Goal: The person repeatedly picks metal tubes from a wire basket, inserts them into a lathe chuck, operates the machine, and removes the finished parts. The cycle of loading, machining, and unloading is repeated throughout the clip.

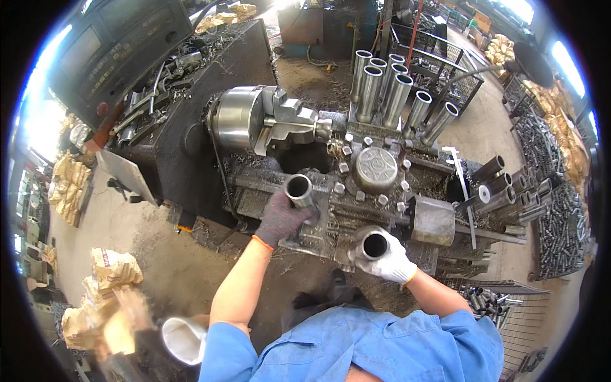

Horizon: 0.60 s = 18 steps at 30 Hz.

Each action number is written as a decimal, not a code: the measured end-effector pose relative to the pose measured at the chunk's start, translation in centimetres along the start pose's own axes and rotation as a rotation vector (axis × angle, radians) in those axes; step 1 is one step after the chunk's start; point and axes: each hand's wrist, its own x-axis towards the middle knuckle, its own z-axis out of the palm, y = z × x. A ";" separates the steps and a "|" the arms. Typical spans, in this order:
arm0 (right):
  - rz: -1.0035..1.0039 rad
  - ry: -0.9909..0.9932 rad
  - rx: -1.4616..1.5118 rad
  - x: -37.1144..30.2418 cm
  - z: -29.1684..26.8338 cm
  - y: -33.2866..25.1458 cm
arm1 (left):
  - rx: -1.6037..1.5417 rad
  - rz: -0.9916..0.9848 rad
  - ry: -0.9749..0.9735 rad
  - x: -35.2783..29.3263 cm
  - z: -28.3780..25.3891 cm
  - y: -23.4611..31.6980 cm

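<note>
My left hand (283, 219), in a dark glove, is closed around a short metal tube (298, 188) whose open end faces up. It is over the bed of a lathe (251, 181), in front of the chuck (240, 119). My right hand (393, 260), in a white glove, grips a second metal tube (371, 246) at the lathe's near side. Between the hands and the far tubes stands the bolted tool post (375, 169). The chuck's jaws close on a short metal piece (323, 130). My fingers are partly hidden behind both tubes.
Several bright tubes (398, 95) stand upright behind the tool post. More tubes (503, 194) lie stacked at the right, beside a caliper (461, 191). Wire baskets of metal parts (490, 302) stand right. Paper sacks (114, 267) and a blurred white object (183, 340) are lower left.
</note>
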 end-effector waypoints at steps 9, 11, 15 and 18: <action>-0.210 0.163 -0.663 6.2 -10.3 -16.2 | 0.284 0.069 -0.315 1.9 -0.3 -1.2; -0.234 0.114 -0.855 13.8 -8.9 -17.3 | 0.332 0.086 -0.333 2.0 -0.8 -0.9; 0.349 -0.551 -1.056 27.7 -5.6 -15.5 | 0.401 0.136 -0.255 0.8 -3.6 -0.3; 0.208 -0.658 -1.073 30.4 -4.7 -12.4 | 0.303 0.136 -0.141 -1.2 -7.9 -0.4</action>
